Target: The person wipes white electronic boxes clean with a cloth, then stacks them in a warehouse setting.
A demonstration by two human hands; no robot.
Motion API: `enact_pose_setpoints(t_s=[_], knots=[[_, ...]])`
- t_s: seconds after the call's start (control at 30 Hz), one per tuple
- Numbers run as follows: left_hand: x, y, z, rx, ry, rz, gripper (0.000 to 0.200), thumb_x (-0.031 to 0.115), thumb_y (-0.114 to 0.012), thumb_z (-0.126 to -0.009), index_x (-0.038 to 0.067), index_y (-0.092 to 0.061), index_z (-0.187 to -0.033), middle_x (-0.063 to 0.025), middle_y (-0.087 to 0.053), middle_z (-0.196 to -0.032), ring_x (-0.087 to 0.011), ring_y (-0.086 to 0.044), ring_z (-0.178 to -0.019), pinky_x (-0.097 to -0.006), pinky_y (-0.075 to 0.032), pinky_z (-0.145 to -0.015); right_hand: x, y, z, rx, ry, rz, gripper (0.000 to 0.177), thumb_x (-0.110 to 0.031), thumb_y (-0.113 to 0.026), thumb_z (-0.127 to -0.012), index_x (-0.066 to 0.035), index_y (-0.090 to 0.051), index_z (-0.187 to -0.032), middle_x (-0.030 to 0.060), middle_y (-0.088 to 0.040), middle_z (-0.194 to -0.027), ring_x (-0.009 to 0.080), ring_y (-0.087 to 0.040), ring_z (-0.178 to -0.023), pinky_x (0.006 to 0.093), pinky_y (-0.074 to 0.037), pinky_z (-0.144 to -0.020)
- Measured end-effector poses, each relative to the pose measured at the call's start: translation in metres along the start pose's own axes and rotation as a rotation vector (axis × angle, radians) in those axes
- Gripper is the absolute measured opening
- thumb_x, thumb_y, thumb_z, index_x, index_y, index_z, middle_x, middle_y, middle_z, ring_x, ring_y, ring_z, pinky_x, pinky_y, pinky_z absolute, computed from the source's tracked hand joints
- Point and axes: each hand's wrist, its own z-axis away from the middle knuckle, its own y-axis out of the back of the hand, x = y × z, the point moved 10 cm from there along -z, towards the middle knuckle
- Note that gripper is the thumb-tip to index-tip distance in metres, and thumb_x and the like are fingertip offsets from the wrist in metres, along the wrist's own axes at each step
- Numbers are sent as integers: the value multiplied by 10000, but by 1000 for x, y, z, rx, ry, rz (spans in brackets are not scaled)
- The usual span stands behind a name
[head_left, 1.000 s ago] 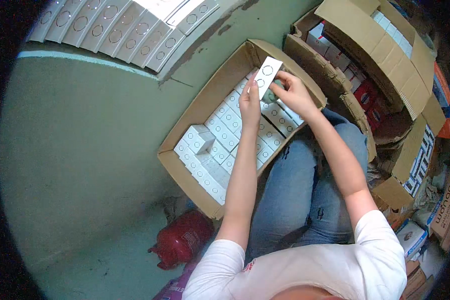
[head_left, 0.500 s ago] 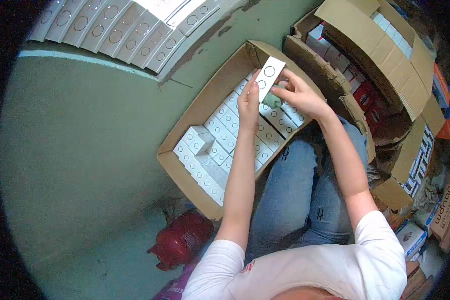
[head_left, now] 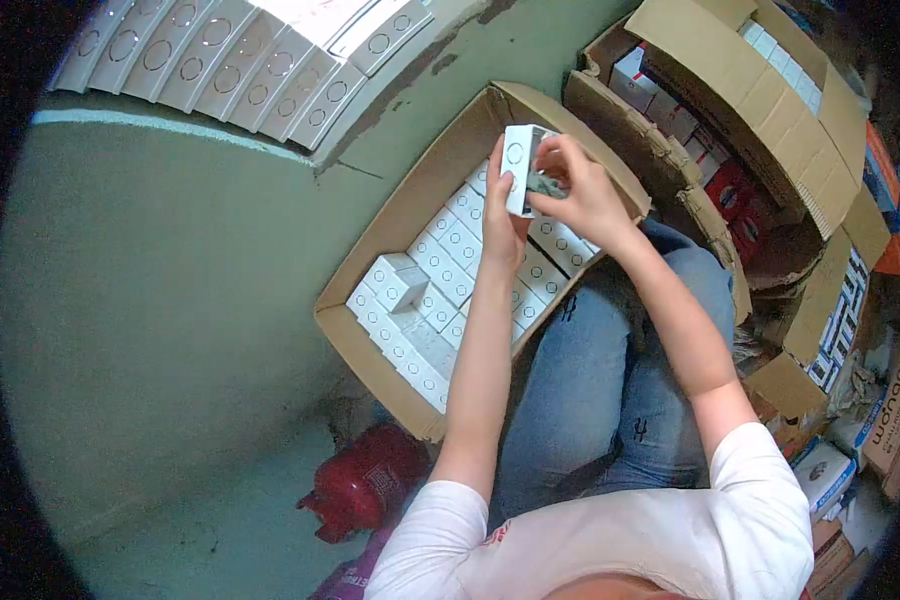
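My left hand [head_left: 503, 222] grips a white plastic electrical box [head_left: 516, 150] by its side, thumb on the face with ring-shaped knockouts. The box is tilted so that its hollow side faces right. My right hand [head_left: 594, 198] holds a bunched greenish cloth [head_left: 546, 184] at that hollow, fingers curled around it. Both hands are above an open cardboard carton [head_left: 425, 208]. Rows of similar white boxes [head_left: 457, 242] fill much of it, and one box [head_left: 394, 283] sits higher than its neighbours near the left side.
Several pale boxes [head_left: 227, 78] stand in a row on a ledge at upper left. More cartons [head_left: 770, 105] with packaged goods are on the right. A dark red container [head_left: 370, 482] rests on the floor at lower left, beside the green wall [head_left: 170, 270].
The white box has turned from face-up to showing its hollow side and shifted slightly left. My right hand has moved left and up with the cloth, to the box's opening.
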Motion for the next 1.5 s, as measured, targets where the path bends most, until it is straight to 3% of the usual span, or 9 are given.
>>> enact_pose_setpoints(t_s=[0.3,0.53,0.57,0.67,0.7,0.97,1.07,1.33,1.5], knots=[[1,-12,-1,-94,29,-126,568,295,-386,-961,107,-279,-1486,-98,-401,-1442,-225,-428,-1298,-361,-365,-1057,-18,30,11,391,35,230,289,-102,-676,-794,-47,-476,-995,151,-649,-906,379,-645,-855,409,-505,-718],[10,1,-2,-22,-31,-192,524,271,-363,-982,99,-301,-1473,-106,-411,-1431,-232,-428,-1293,-369,-344,-1073,-24,-18,7,-116,152,122,278,-77,-642,-762,-30,-472,-977,190,-619,-883,383,-635,-872,412,-503,-743],[1,4,-1,13,42,-172,527,270,-372,-984,98,-297,-1477,-101,-417,-1427,-229,-439,-1285,-365,-359,-1063,-9,-14,6,-100,-5,121,286,-81,-662,-737,-35,-487,-959,174,-619,-867,358,-637,-883,408,-495,-766],[3,-7,-9,-43,29,-123,538,283,-386,-984,104,-291,-1482,-92,-421,-1424,-224,-454,-1271,-359,-381,-1044,-13,11,13,197,57,200,286,-36,-689,-746,-15,-507,-967,115,-682,-908,150,-642,-816,284,-513,-758],[3,-10,-9,-63,52,-110,560,317,-401,-981,106,-285,-1487,-82,-417,-1430,-211,-468,-1255,-348,-409,-1016,-15,20,12,268,82,197,307,-94,-718,-706,-51,-530,-945,117,-633,-855,283,-640,-837,381,-493,-743],[7,-21,-2,-112,-39,-401,545,301,-432,-979,127,-320,-1483,-68,-388,-1464,-171,-435,-1272,-312,-409,-994,-9,56,12,554,23,278,435,-124,-752,-734,-46,-442,-1030,122,-607,-879,263,-617,-803,361,-493,-733],[19,-24,-1,-125,-182,-551,521,235,-433,-983,125,-327,-1481,-87,-353,-1494,-177,-431,-1274,-301,-384,-1015,9,56,10,587,-87,50,414,-120,-730,-766,-39,-432,-1042,120,-606,-876,229,-613,-801,352,-490,-723],[26,18,-1,221,-172,-225,529,252,-352,-993,133,-247,-1498,-107,-405,-1422,-229,-499,-1218,-363,-484,-925,27,32,5,411,-79,9,276,-144,-710,-760,-12,-543,-935,49,-585,-833,116,-553,-786,281,-466,-707],[37,23,-3,137,-196,-318,500,255,-369,-999,121,-299,-1476,-94,-409,-1422,-204,-501,-1216,-346,-468,-948,23,20,0,283,-110,-40,252,-151,-719,-744,-8,-577,-895,63,-624,-855,138,-589,-797,283,-472,-732]])
